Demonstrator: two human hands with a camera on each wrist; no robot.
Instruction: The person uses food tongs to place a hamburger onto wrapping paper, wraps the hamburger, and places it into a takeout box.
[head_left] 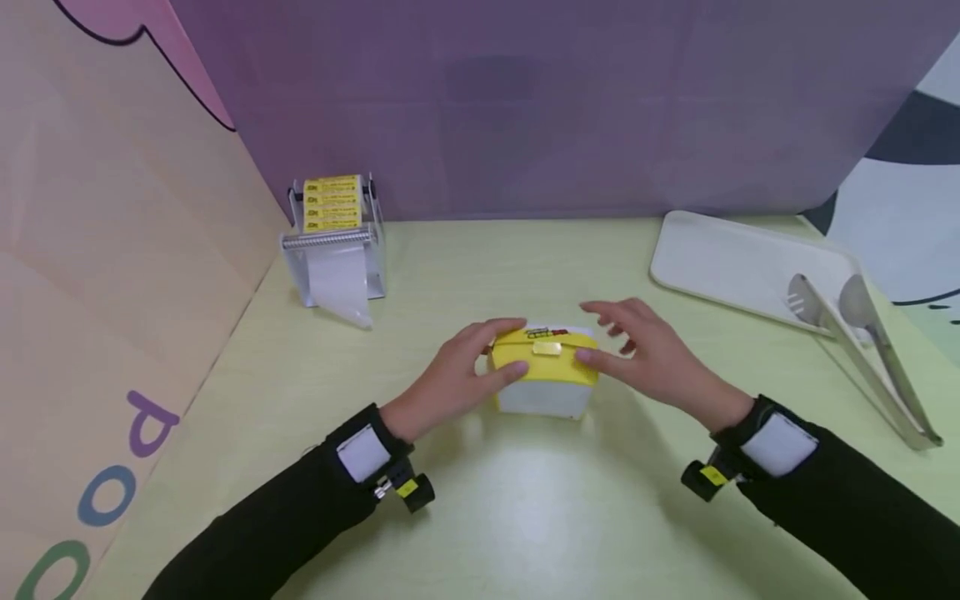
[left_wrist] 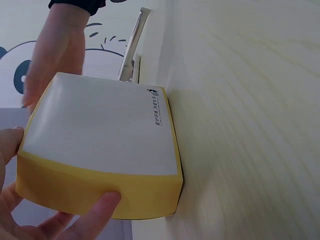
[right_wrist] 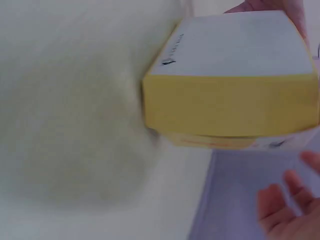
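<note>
A small yellow-and-white paper box [head_left: 546, 398] with a lid and a front tab [head_left: 547, 348] sits upright on the table. My left hand [head_left: 463, 365] holds its left side, thumb toward the front and fingers reaching along the top and side. In the left wrist view, fingertips lie on the yellow side of the box [left_wrist: 100, 125]. My right hand [head_left: 654, 357] is at the right end of the box, fingers spread and raised, thumb close to the lid's edge. The right wrist view shows those fingers [right_wrist: 295, 200] apart from the box [right_wrist: 230, 102].
A dispenser [head_left: 337, 242] with a roll of yellow labels [head_left: 332, 202] stands at the back left, a pale backing strip hanging from it. On the right, metal tongs [head_left: 873, 358] rest with their heads on a white tray [head_left: 720, 258]. A purple panel [head_left: 525, 108] closes off the back.
</note>
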